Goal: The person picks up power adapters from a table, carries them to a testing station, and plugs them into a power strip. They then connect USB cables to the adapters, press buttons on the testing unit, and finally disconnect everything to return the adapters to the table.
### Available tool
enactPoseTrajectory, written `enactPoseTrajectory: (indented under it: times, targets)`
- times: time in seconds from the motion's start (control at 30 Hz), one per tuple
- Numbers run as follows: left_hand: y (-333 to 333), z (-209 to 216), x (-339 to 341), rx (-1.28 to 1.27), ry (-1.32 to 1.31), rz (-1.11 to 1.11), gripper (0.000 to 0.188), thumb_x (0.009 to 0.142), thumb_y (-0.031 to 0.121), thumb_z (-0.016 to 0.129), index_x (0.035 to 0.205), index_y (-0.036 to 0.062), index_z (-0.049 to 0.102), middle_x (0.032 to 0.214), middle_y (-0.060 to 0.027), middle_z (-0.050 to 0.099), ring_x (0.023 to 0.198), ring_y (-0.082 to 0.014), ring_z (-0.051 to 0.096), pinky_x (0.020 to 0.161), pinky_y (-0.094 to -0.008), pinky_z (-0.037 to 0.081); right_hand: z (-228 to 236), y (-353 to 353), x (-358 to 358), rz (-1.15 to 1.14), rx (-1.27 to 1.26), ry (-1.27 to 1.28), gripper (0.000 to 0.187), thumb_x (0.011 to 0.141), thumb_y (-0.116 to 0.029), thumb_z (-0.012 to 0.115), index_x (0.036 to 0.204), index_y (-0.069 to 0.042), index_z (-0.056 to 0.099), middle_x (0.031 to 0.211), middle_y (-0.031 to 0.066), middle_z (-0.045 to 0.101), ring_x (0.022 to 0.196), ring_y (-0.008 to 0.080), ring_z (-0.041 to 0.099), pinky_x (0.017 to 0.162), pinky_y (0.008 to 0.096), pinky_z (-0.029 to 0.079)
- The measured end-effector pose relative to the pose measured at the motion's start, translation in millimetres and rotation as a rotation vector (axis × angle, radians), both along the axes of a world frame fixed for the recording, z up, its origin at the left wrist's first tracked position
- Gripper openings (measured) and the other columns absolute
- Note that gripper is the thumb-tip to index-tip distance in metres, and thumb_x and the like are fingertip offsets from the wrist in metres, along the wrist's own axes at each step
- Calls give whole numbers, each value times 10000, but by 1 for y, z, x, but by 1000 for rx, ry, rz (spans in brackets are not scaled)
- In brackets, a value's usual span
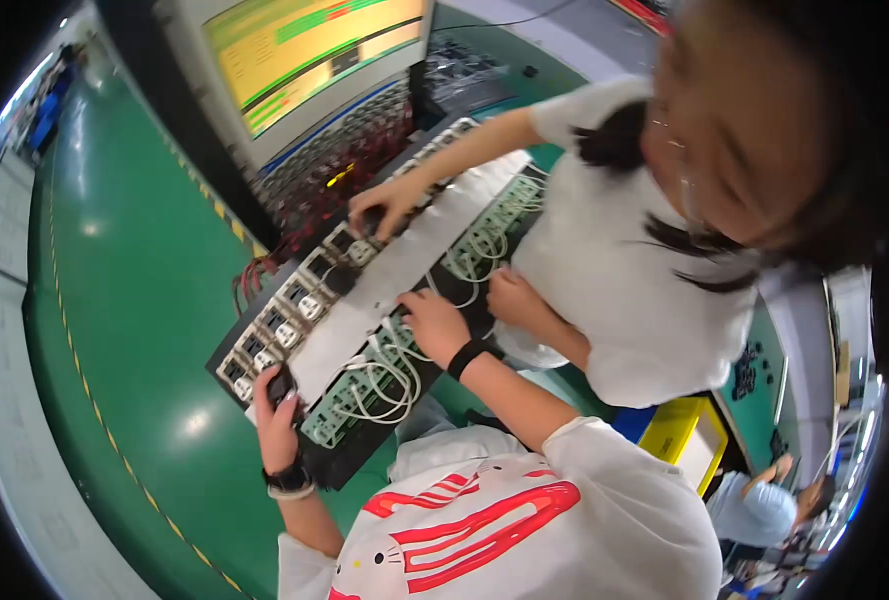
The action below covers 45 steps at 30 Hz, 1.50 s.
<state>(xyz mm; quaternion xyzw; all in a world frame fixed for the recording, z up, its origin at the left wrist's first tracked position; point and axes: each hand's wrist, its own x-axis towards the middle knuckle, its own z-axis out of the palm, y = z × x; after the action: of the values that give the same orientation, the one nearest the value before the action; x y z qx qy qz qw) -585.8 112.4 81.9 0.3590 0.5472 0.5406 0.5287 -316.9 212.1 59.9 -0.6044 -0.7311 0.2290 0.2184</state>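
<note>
My left hand (pixel 277 425) is closed around a small black block, shaped like a power adapter (pixel 282 383), at the near left end of a row of white sockets (pixel 287 333). My right hand (pixel 437 325) reaches over a green strip of ports (pixel 323 424) with looped white cables (pixel 405 390). Its fingers are bent together beside the white cable plugs; whatever they hold is hidden. Between sockets and ports runs a pale flat strip (pixel 360 320). Another black adapter (pixel 341 279) sits in the socket row, between my hands and a co-worker's hand.
A co-worker (pixel 635 270) stands close on my right, with one hand (pixel 390 205) on a dark block at the sockets. Behind the bench, a lit screen (pixel 315 55) stands above red wiring (pixel 305 205). A yellow bin (pixel 680 435) is at the right; green floor (pixel 165 340) lies left.
</note>
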Motion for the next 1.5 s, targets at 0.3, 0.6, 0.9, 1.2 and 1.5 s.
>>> enactPoseTrajectory:
  times: [0.3,0.6,0.9,1.2,1.5]
  targets:
    - [-82,-2,120,179,-598,-180,523,811,221,580,1296,190,389,1231,-188,428,643,-252,551,495,-311,438,2,-47,54,260,-316,1164,324,733,-22,661,1049,-67,607,991,20,601,852,91,543,722,273,467]
    - [-175,-85,306,-539,-1106,-220,363,821,257,536,1183,242,531,979,-74,565,660,-210,454,614,-329,377,3,-196,205,211,-127,920,308,750,-48,650,1055,-69,616,1019,81,622,965,195,583,864,308,450]
    - [-166,-109,446,-708,-906,-316,368,867,195,520,1227,271,518,1022,-64,563,777,-206,513,691,-343,444,-42,-272,347,-403,-33,1030,378,798,-155,670,1135,-49,536,1008,105,618,936,186,600,834,307,473]
    - [-59,-124,705,-725,-1115,-716,429,858,142,512,1259,287,470,1212,-114,536,1101,-325,523,925,-613,367,-81,-261,525,-1147,225,752,347,755,-134,711,1027,-22,527,898,81,531,787,169,528,711,294,460]
    - [107,-135,924,-820,-1274,-995,473,836,156,524,1293,262,467,1271,-154,495,1137,-354,494,901,-558,428,-4,-126,712,-1028,94,719,390,875,-139,572,1243,-39,490,1125,90,547,1042,195,526,842,299,457]
